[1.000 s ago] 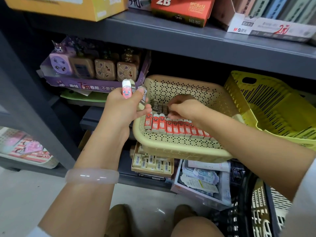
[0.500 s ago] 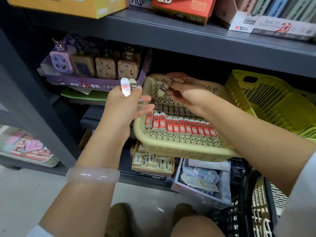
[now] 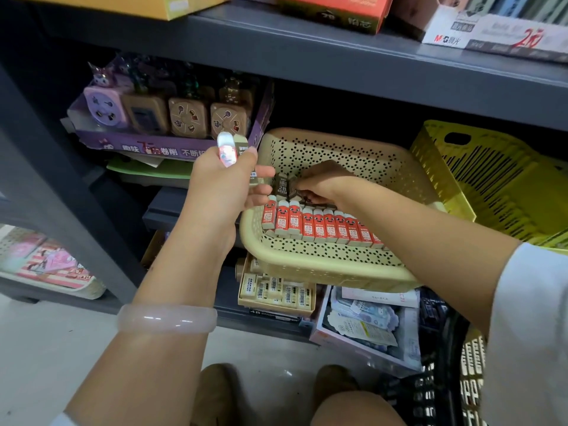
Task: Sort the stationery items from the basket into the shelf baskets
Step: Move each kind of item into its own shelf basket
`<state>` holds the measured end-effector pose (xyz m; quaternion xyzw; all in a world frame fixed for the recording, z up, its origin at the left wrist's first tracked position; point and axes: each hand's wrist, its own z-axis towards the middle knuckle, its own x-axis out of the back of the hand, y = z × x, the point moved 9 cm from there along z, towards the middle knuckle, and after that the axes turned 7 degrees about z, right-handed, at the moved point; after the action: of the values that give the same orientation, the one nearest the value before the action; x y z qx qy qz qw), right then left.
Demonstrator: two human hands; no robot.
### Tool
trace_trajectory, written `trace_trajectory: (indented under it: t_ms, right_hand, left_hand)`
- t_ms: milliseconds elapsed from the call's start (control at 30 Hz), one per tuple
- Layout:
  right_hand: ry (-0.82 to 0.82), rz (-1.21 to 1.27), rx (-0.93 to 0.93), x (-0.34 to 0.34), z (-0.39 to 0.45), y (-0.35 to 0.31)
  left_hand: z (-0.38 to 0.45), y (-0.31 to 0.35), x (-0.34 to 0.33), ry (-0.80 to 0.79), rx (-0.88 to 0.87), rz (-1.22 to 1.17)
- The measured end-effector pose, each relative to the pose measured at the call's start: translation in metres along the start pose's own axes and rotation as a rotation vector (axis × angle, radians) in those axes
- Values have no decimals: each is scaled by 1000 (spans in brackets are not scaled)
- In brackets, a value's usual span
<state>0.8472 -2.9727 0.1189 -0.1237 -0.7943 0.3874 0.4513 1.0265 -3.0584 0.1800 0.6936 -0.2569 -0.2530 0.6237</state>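
The step in hand is placement: the person is filling the beige perforated basket [image 3: 338,265] that sits on the shelf [image 3: 338,66], tilted forward over the shelf's front edge, and is adding to the back row of erasers.

The right hand [image 3: 319,182] reaches into the basket near its left wall. Its fingers [image 3: 302,192] are curled down and pinch a dark 2B eraser [image 3: 282,186], setting it at the left end of the dark row, just behind the row of red erasers [image 3: 319,224] that runs along the basket's front rim. How much of the dark row lies under the hand cannot be told.

The left hand [image 3: 224,186] hovers just outside the basket's left rim. It grips a small bundle of items: a white and pink eraser [image 3: 226,150] and a tan eraser [image 3: 241,146] stick up above the knuckles, clamped by the curled fingers, while 1 or 2 fingers point loosely toward the basket.

The black source basket [image 3: 430,392] is at the lower right on the floor, beside the person's knee; its contents cannot be made out here.

Judging from this, the next move calls for seating the dark eraser upright and flush with its neighbours without knocking the red row, then letting go. After that the right hand would likely take another piece from the left hand's bundle. The white and pink one looks unlike either row, so it probably belongs in a different shelf basket, perhaps the yellow basket [image 3: 491,186] at the right end.
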Motion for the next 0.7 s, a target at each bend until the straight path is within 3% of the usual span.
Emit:
trace_trajectory:
  t_ms: [233,467,533,600,700]
  right_hand:
    - [26,-144,-57,2,3,9]
    - [54,-177,8,14,-10,-9]
    - [-43,167,120,14,-25,-27]
    - [-280,521,271,5,-49,-55]
    - [-535,578,391,-13,-73,-79]
  left_hand:
    - [-2,1,-1,-4,0,-11]
    - [-4,3,-2,-13,-15,-10]
    - [-4,3,-2,-16,-27,12]
    - [-3,2,-4,-21,-27,20]
    - [-4,0,-9,-39,-26,43]
